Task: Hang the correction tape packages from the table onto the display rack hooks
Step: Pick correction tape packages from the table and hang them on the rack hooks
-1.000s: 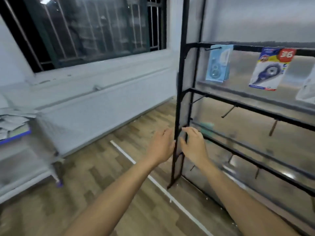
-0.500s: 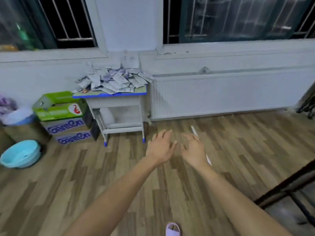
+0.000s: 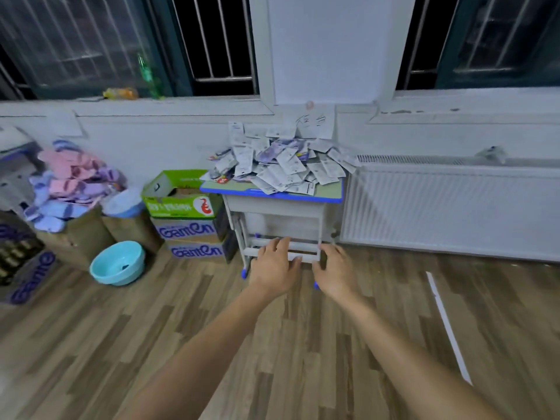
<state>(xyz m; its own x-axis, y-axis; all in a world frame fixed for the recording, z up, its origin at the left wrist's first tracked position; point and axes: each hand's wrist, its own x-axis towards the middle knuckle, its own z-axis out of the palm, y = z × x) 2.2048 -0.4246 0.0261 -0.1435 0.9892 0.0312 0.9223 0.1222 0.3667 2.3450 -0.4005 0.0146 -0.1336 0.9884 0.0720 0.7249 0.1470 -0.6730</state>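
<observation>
You see a small blue-edged table (image 3: 328,194) against the wall; a heap of correction tape packages (image 3: 281,165) lies on it.

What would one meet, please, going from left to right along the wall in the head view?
Sock pile → blue basin → green box → table with packages → radiator.

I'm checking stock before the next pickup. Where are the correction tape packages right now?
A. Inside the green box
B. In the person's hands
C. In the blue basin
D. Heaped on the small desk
D: the packages lie heaped on the desk, while left hand and right hand hold nothing.
</observation>
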